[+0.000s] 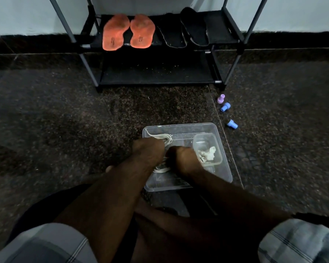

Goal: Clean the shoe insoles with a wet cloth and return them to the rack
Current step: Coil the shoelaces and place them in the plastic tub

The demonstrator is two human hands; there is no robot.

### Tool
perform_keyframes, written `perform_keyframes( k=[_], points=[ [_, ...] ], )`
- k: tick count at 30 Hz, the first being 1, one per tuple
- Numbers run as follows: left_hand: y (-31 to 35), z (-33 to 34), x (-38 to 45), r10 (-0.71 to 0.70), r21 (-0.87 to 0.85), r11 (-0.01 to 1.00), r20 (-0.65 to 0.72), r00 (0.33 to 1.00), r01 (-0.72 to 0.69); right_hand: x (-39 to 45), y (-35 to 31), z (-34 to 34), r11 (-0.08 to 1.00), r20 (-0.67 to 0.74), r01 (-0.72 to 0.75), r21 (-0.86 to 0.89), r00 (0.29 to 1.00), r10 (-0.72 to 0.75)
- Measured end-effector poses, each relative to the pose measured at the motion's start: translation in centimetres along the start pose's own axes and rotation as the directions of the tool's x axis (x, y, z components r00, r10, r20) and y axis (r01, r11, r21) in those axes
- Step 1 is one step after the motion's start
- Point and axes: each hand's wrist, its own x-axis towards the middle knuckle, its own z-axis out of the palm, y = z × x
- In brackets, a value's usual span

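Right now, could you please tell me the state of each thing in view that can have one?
Orange insoles: flat, side by side on rack shelf.
Black insoles: on the same shelf, right of the orange pair.
Rack: upright against the wall.
Clear tub: open, on the floor.
Small container: open, inside the tub.
Left hand: in the tub; grip unclear.
Right hand: in the tub; grip unclear.
Three caps: loose on the floor.

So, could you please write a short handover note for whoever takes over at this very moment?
Left hand and right hand: both in the clear tub on the floor, fingers hidden; what they hold is unclear.
Orange insoles and black insoles: on the rack shelf.
A whitish cloth lies in the small container inside the tub.
Done: cannot tell which insoles are cleaned.
Left: wipe the uncleaned ones and rack them.
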Motion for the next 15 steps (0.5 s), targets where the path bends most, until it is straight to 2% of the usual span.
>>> perform_keyframes(
  k=[3, 10, 12, 15],
  points=[
    [0.58, 0.08, -0.32, 0.014, 0.05, 0.999, -0.042, 0.999, -0.012, -0.18, -0.18, -0.02, 1.0, 0.005, 0.017, -0.023, 1.0, -0.016],
    [0.71, 0.49, -0.18, 0.003, 0.099, 0.995, -0.026, 1.0, 0.0, -0.4, -0.48, -0.42, 0.956, 0.112, 0.072, -0.284, 0.993, -0.041],
    [0.48, 0.68, -0.07, -0.008, 0.095, 0.995, -0.008, 1.0, 0.009, -0.46, -0.56, -0.46, 0.954, 0.122, 0.078, -0.29, 0.992, -0.044],
    [0.48, 0.56, -0.22, 0.01, 0.1, 0.995, -0.029, 1.0, -0.007, -0.53, -0.32, -0.44, 0.979, 0.078, 0.056, -0.196, 0.996, -0.041]
  ],
)
